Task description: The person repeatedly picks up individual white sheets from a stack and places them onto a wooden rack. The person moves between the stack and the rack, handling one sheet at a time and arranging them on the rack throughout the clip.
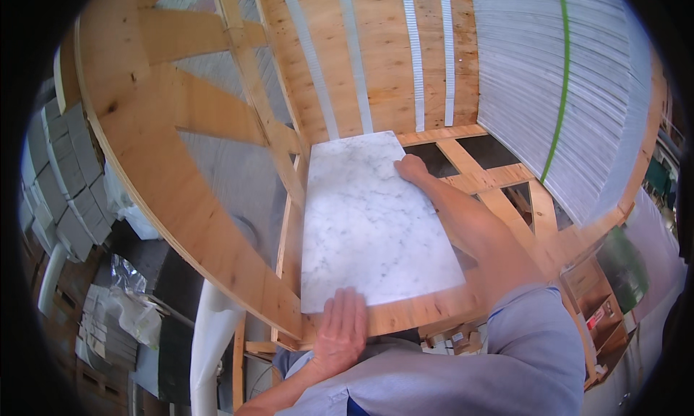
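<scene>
A white marble slab (372, 221) with grey veins lies flat inside a wooden crate, its left side close to the slatted wall. My left hand (342, 329) rests at the slab's near edge, fingers stretched out over the top surface; its thumb does not show clearly. Reaching farther in, my right hand (413, 169) is closed at the slab's right edge near the far corner. Its fingertips are curled and partly hidden.
The slatted plywood side (166, 127) rises at left, and a plywood back panel (383, 54) carries light ribbed strips. At right stands a stack of thin sheets (538, 76) with a green strap (566, 62). The crate's bottom slats (491, 177) have gaps. Grey blocks (65, 170) lie outside, left.
</scene>
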